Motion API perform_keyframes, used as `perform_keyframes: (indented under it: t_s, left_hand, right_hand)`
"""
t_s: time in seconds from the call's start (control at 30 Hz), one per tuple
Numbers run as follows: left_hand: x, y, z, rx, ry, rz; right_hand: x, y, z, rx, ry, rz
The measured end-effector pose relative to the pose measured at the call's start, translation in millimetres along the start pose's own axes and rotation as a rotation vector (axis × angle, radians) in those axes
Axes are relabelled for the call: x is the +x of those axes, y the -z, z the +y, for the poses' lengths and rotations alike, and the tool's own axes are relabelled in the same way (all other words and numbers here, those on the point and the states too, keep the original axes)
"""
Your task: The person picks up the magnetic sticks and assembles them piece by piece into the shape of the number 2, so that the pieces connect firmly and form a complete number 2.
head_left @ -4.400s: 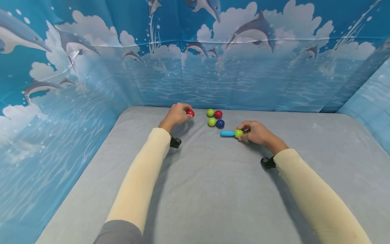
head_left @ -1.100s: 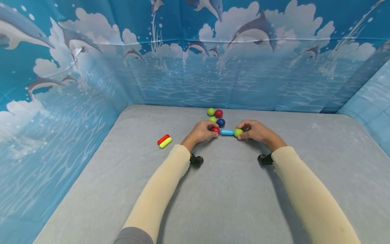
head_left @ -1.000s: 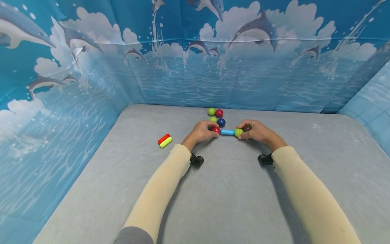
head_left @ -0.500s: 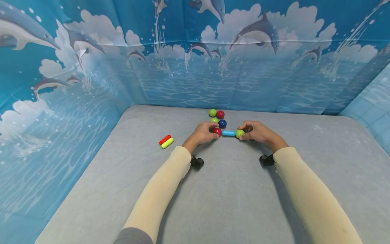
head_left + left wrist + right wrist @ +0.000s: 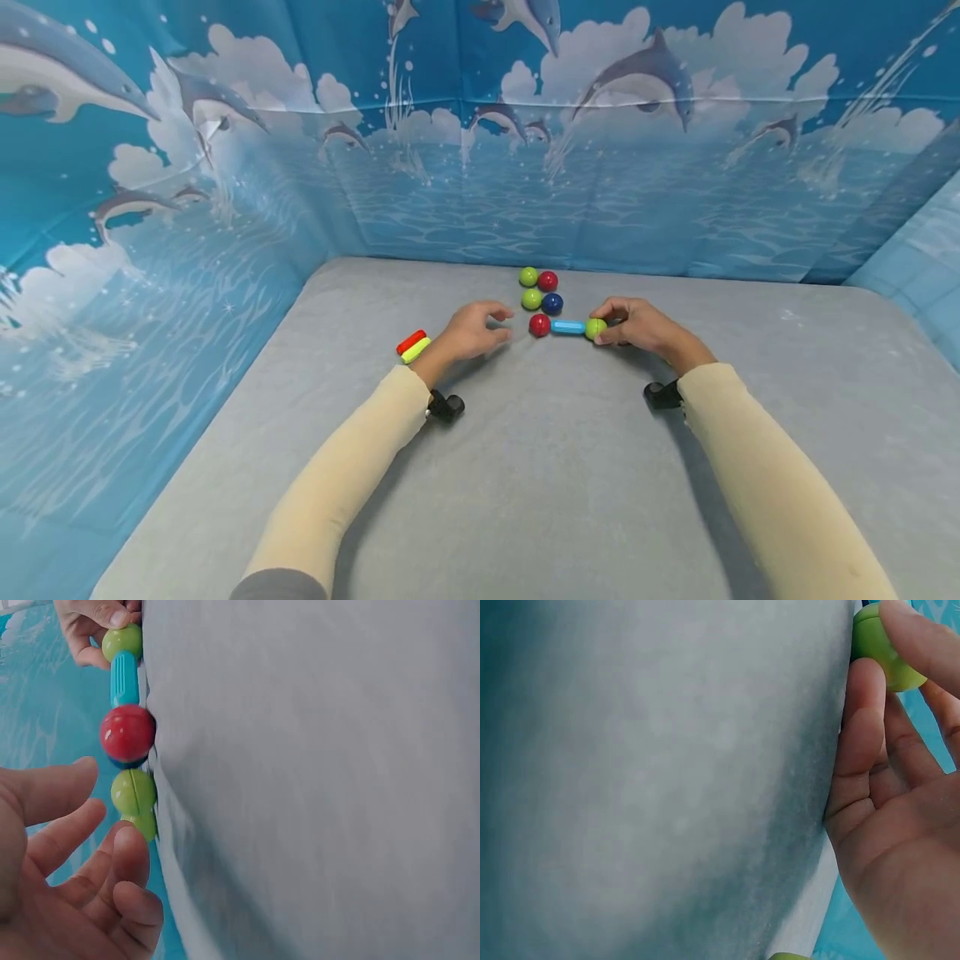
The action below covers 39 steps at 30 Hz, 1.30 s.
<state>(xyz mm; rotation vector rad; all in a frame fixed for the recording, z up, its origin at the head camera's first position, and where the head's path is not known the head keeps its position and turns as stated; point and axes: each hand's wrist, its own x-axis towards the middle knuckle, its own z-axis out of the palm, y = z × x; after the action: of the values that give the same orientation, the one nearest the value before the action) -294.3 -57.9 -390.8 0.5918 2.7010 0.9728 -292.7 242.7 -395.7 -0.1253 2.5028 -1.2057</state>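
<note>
My right hand [image 5: 636,323] pinches a lime-green ball [image 5: 596,328] between thumb and fingers. That ball sits at the right end of a short blue stick [image 5: 567,327], and a red ball [image 5: 539,325] is at the stick's left end, all in one line on the grey cloth. My left hand [image 5: 472,330] is held apart to the left of the red ball, fingers spread and holding nothing. In the left wrist view the red ball [image 5: 127,733] and blue stick [image 5: 124,679] show beyond the left thumb. The right wrist view has the green ball [image 5: 881,649] between thumb and fingers.
Behind the stick lie a dark blue ball [image 5: 552,303], two lime-green balls [image 5: 531,299] and another red ball [image 5: 548,281]. A red stick [image 5: 411,342] and a yellow stick [image 5: 416,349] lie side by side, left of my left wrist. A dolphin-print curtain [image 5: 510,200] bounds the back.
My left hand first brought the red ball rightward to the blue stick's left end. Since half a second ago it has let go and drawn back left. The right hand keeps its pinch.
</note>
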Motion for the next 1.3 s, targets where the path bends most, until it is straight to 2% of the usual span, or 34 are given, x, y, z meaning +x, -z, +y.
perform_keyframes:
  t_s: [0.27, 0.53, 0.7, 0.8, 0.97, 1.3]
  left_hand:
    - [-25.4, 28.4, -16.2, 0.106, -0.077, -0.015]
    - [-55.3, 57.3, -39.8, 0.095, -0.057, 0.043]
    - [-72.1, 69.8, -57.6, 0.142, -0.063, 0.095]
    - [-77.8, 72.0, -68.7, 0.167, -0.054, 0.12]
    - [-80.9, 69.8, -82.5, 0.185, -0.042, 0.124]
    - [-81.3, 66.3, -84.1, 0.183, -0.059, 0.127]
  right_hand:
    - [2.1, -2.7, -0.2, -0.001, 0.0, 0.006]
    - [2.7, -2.2, -1.1, 0.0, 0.012, 0.014]
    - [3.1, -1.9, -1.7, 0.001, 0.013, 0.006]
    - [3.6, -0.8, -2.0, 0.004, 0.014, 0.01]
    - [3.9, -0.2, -0.9, -0.001, 0.01, 0.017]
    - [1.0, -1.4, 4.2, 0.015, 0.009, 0.022]
